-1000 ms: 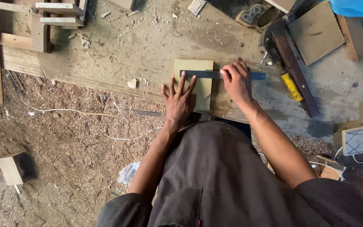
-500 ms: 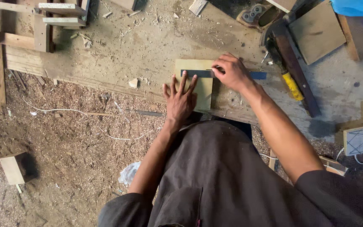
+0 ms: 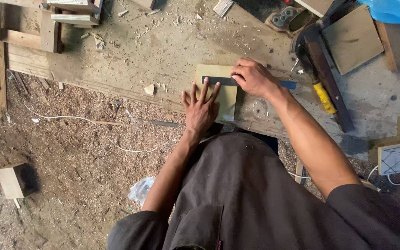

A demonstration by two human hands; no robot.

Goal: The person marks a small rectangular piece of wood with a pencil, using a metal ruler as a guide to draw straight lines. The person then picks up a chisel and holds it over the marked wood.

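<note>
Nearest the camera, the person's dark grey shirt fills the lower frame, with both bare forearms reaching forward and away. Below left, a crumpled bit of clear plastic (image 3: 140,189) lies on the sawdust-covered floor (image 3: 70,185), and a small wooden block (image 3: 11,181) sits further left. A thin white cord (image 3: 65,118) trails across the sawdust.

The left hand (image 3: 201,109) lies flat with fingers spread wide, palm down, pressing on the near left part of a small pale wooden board (image 3: 225,88); it grips nothing. The board rests flat on a dusty, low wooden desk (image 3: 163,51) that runs across the scene. The right hand (image 3: 254,77) is curled, its fingertips bunched on a dark metal ruler (image 3: 218,80) that lies crosswise over the far part of the board, its blue end (image 3: 289,85) sticking out to the right beyond the hand. Whether the fingers also pinch a pencil cannot be told.

Just right of the right forearm, a yellow-handled tool (image 3: 324,97) lies beside a long dark bar (image 3: 328,83). Beyond these sits a square brown board (image 3: 353,39), with blue plastic sheeting (image 3: 394,10) at the far right corner. At the far left, stacked wood offcuts (image 3: 47,23) rest on the desk. At the right edge lies a small white panel with drawn lines (image 3: 394,158).
</note>
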